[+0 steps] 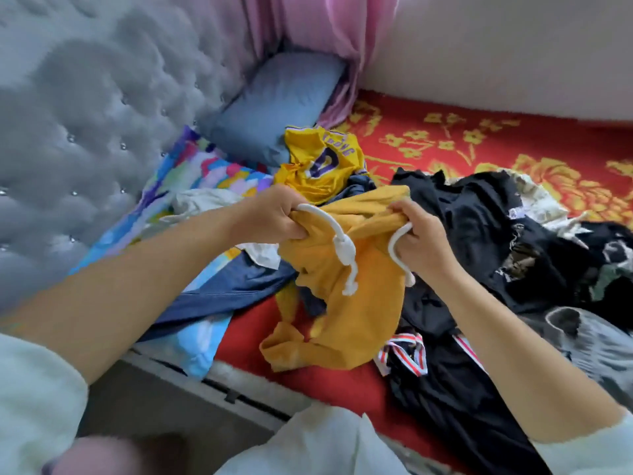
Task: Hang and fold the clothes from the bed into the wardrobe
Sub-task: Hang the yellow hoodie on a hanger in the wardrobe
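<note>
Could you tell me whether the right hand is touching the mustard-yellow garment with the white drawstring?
Touching. The head view shows the right hand with fingers curled round a bunched edge of the mustard-yellow garment, beside the white drawstring.

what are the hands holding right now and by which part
Both hands grip the mustard-yellow garment at its bunched top edge where the white drawstring comes out: left hand at one end, right hand at the other.

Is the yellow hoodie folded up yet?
No. The hoodie hangs bunched and crumpled from the left hand and right hand, both gripping its top.
</note>
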### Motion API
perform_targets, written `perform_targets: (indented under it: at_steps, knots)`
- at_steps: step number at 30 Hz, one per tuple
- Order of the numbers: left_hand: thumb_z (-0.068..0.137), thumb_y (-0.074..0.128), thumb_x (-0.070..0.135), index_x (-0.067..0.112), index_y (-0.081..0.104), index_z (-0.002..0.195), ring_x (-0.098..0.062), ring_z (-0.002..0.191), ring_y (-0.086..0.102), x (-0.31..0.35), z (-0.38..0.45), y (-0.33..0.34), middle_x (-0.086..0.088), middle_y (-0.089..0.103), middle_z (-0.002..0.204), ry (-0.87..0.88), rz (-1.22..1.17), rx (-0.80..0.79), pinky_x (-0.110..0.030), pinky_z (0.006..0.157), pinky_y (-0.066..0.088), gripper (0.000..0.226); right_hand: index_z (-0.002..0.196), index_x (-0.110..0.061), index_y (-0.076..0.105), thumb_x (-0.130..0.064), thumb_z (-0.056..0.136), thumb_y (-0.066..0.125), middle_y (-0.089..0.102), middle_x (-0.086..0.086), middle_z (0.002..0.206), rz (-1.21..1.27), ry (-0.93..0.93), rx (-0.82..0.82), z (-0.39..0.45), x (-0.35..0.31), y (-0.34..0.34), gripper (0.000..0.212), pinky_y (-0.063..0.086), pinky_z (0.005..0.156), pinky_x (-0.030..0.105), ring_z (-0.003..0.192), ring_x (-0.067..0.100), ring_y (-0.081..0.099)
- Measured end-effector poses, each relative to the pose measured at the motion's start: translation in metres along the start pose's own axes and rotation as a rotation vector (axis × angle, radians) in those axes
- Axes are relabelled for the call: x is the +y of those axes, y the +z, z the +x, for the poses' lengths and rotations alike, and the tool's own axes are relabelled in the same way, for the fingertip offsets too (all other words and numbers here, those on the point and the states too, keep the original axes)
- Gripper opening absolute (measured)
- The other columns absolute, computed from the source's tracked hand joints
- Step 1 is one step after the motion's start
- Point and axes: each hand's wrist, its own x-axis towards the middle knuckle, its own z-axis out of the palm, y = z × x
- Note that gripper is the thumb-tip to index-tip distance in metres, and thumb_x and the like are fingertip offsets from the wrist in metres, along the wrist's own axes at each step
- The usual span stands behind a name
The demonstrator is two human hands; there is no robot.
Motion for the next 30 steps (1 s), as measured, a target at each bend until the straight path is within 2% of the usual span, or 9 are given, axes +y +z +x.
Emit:
perform_targets:
  at_steps: [5,7,10,13,15,19,24,26,30]
  knots:
    - [0.057,0.04,0.041,0.019,0.035,0.042,-0.002,0.046,0.041,0.04,-0.129,-0.045,0.009,0.035,0.044,0.06,0.267,0.328,-0.014,0.045,0.024,0.027,0.093,-0.001,0.063,0.016,0.068,0.045,0.052,0.003,0.062,-0.041,-0.471,0.114,-0.035,-0.099,-0.004,0.035,0.041,0.049,0.021,0.053,0.017,0.043]
    - [0.059,0.039,0.041,0.015,0.036,0.044,-0.01,0.051,0.039,0.055,-0.186,-0.054,0.011,0.036,0.044,0.045,0.408,0.425,-0.02,0.046,0.026,0.03,0.078,0.0,0.066,-0.01,0.065,0.058,0.048,0.005,0.05,-0.178,-0.73,0.139,-0.055,-0.135,-0.002,0.018,0.039,0.04,0.02,0.044,0.015,0.037]
    - [0.061,0.037,0.042,0.016,0.04,0.063,-0.015,0.046,0.034,0.087,-0.291,-0.048,0.011,0.035,0.041,-0.028,0.606,0.567,-0.02,0.048,0.027,0.026,0.067,-0.003,0.063,-0.047,0.066,0.062,0.048,0.009,0.044,-0.232,-0.898,0.075,-0.096,-0.195,0.013,0.044,0.041,0.044,0.023,0.038,0.018,0.039]
    - [0.066,0.043,0.046,0.026,0.064,0.09,-0.034,0.066,0.06,0.11,-0.377,-0.033,-0.016,0.063,0.069,-0.229,0.697,0.762,-0.032,0.061,0.041,0.038,0.067,-0.001,0.065,-0.014,0.072,0.053,0.052,0.015,0.046,-0.201,-1.022,0.093,-0.13,-0.254,0.037,0.019,0.048,0.044,0.03,0.037,0.029,0.047]
    - [0.068,0.05,0.031,0.009,0.067,0.106,-0.027,0.079,0.061,0.12,-0.42,-0.024,-0.019,0.068,0.089,-0.313,0.609,0.883,-0.023,0.065,0.035,0.047,0.071,0.001,0.066,-0.008,0.07,0.035,0.055,0.017,0.049,-0.14,-1.098,0.079,-0.15,-0.288,0.047,0.033,0.049,0.045,0.032,0.039,0.033,0.051]
    - [0.065,0.051,0.025,0.006,0.066,0.082,-0.02,0.058,0.053,0.142,-0.519,0.002,-0.015,0.064,0.068,-0.334,0.653,1.125,-0.021,0.053,0.034,0.03,0.078,0.003,0.067,0.002,0.068,0.038,0.061,0.02,0.057,-0.129,-1.276,0.01,-0.191,-0.341,0.083,0.031,0.052,0.044,0.04,0.046,0.036,0.058]
    - [0.063,0.038,0.013,0.014,0.035,0.076,-0.024,0.037,0.042,0.176,-0.626,0.039,-0.013,0.048,0.051,-0.37,1.211,0.923,-0.021,0.042,0.036,0.013,0.078,-0.001,0.068,0.006,0.056,0.058,0.059,0.017,0.056,0.007,-1.457,-0.127,-0.245,-0.411,0.14,0.025,0.051,0.044,0.036,0.049,0.032,0.059]
    - [0.065,0.039,0.012,0.016,0.037,0.073,-0.023,0.046,0.043,0.189,-0.667,0.059,-0.011,0.05,0.056,-0.461,1.113,0.888,-0.021,0.045,0.034,0.009,0.078,0.002,0.068,0.01,0.054,0.056,0.057,0.016,0.053,0.145,-1.556,-0.181,-0.277,-0.441,0.16,0.028,0.049,0.042,0.033,0.046,0.031,0.057]
    - [0.077,0.064,0.015,0.014,0.054,0.067,0.0,0.065,0.056,0.222,-0.712,0.089,0.019,0.059,0.069,-0.733,0.093,0.917,-0.008,0.059,0.043,0.014,0.083,0.005,0.069,0.016,0.055,0.055,0.062,0.019,0.059,0.404,-1.673,-0.197,-0.327,-0.487,0.19,0.033,0.052,0.047,0.034,0.049,0.031,0.061]
